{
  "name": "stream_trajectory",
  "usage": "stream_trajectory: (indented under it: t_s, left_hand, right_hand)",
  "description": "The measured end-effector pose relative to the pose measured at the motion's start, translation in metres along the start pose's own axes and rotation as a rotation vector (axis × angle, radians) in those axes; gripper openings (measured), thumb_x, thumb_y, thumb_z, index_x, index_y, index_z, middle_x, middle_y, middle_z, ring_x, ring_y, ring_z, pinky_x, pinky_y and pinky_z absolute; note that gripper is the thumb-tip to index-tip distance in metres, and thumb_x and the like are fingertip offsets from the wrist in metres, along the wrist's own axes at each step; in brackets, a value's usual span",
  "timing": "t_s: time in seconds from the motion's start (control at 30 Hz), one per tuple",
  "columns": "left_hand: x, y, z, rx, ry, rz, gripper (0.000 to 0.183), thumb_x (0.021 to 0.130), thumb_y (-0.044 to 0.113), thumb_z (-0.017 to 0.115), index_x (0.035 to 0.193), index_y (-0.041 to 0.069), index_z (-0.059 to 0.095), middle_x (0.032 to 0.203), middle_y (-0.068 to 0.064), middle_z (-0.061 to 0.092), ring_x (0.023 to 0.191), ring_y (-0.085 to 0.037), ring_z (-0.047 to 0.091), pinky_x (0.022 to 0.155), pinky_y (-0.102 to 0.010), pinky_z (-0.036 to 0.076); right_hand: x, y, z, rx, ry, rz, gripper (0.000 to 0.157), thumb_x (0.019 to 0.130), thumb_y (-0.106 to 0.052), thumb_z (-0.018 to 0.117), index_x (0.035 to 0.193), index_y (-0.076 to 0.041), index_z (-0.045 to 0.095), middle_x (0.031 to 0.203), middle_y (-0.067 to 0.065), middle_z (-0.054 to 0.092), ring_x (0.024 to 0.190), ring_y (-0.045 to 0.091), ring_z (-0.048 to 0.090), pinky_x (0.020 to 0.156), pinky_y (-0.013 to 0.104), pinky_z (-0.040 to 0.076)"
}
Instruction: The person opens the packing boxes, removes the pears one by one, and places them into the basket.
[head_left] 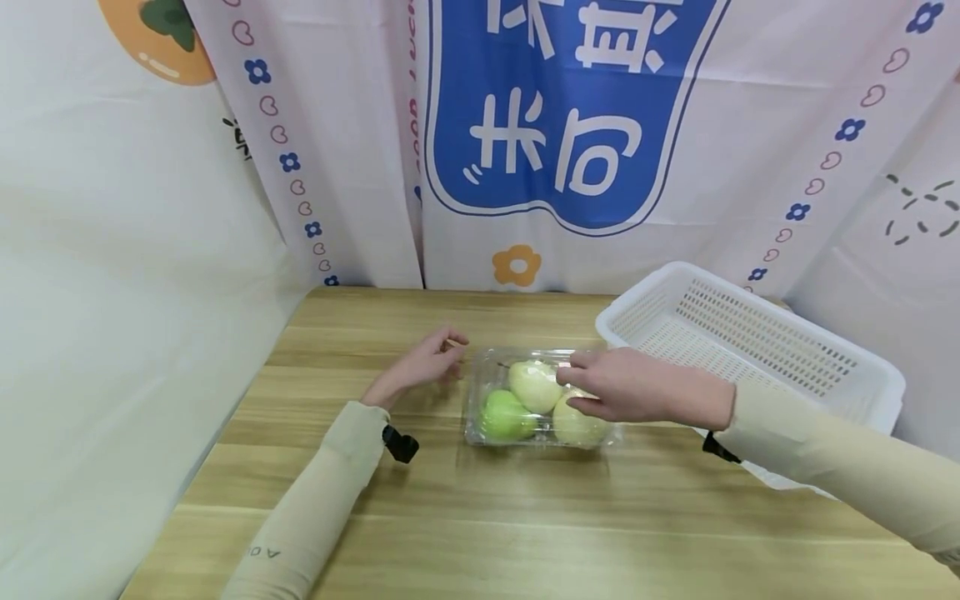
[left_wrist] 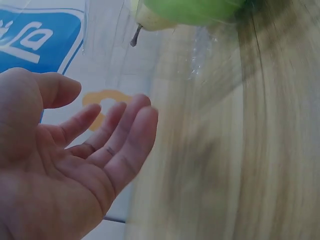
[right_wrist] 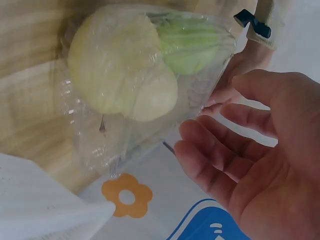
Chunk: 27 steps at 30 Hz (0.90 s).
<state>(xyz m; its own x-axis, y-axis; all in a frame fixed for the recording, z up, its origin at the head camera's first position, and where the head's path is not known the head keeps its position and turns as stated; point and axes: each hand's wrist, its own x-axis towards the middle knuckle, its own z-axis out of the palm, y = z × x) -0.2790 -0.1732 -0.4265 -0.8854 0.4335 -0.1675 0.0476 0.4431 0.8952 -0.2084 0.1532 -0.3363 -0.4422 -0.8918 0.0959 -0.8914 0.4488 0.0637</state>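
Observation:
A clear plastic box (head_left: 487, 372) stands on the wooden table, holding two pale yellow pears (head_left: 534, 386) and a green fruit (head_left: 504, 418). One pear's dark stem shows in the left wrist view. Left of the box, apart from it, my left hand (head_left: 429, 363) hovers with fingers loosely bent and nothing in the palm (left_wrist: 65, 170). My right hand (head_left: 626, 385) is over the box's right side, hiding part of it. In the right wrist view its fingers (right_wrist: 205, 165) are relaxed and hold nothing; the fruit box lies just beyond them.
To the right, a white perforated plastic basket (head_left: 757, 333) stands close to the box, partly behind my right forearm. A printed white cloth (head_left: 360, 150) hangs behind the wooden table (head_left: 420, 517) and along its sides. Each wrist wears a dark strap (head_left: 401, 444).

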Motion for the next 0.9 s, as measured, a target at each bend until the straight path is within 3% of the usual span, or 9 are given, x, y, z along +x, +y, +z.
stream_trajectory:
  t_s: [0.23,0.5,0.67,0.9]
  left_hand:
    - [0.008,-0.007,0.006,-0.161,-0.043,-0.038,0.037,0.106,0.017,0.039,0.135,-0.007,0.040,0.105,-0.022,0.059,0.082,-0.025,0.068,0.078,-0.044,0.060]
    - [0.006,-0.009,0.015,-0.190,-0.034,-0.083,0.033,0.105,0.019,0.042,0.133,0.004,0.047,0.099,-0.012,0.061,0.083,-0.022,0.065,0.077,-0.041,0.059]
    - [0.005,-0.012,0.019,-0.209,-0.030,-0.094,0.034,0.105,0.022,0.042,0.134,0.005,0.046,0.102,-0.012,0.060,0.085,-0.022,0.064,0.077,-0.038,0.058]
    - [0.007,-0.017,0.020,-0.254,-0.048,-0.092,0.038,0.104,0.024,0.045,0.137,0.005,0.044,0.106,-0.013,0.060,0.085,-0.021,0.065,0.077,-0.038,0.058]
  right_hand:
    - [-0.001,-0.010,0.013,-0.024,-0.032,-0.039,0.016,0.090,-0.025,0.067,0.089,-0.013,0.055,0.077,-0.003,0.051,0.057,0.009,0.044,0.049,0.023,0.041]
    - [-0.001,-0.021,0.033,-0.104,-0.012,-0.084,0.022,0.088,-0.030,0.068,0.093,-0.014,0.053,0.074,-0.004,0.052,0.058,0.010,0.048,0.046,0.025,0.042]
    - [-0.006,-0.027,0.038,-0.159,0.038,-0.080,0.025,0.086,-0.032,0.071,0.094,-0.015,0.055,0.077,-0.003,0.049,0.063,0.011,0.044,0.045,0.023,0.037]
    - [-0.012,-0.035,0.046,-0.314,0.137,-0.135,0.022,0.081,-0.024,0.073,0.083,-0.016,0.054,0.080,0.000,0.049,0.070,0.015,0.044,0.054,0.026,0.043]
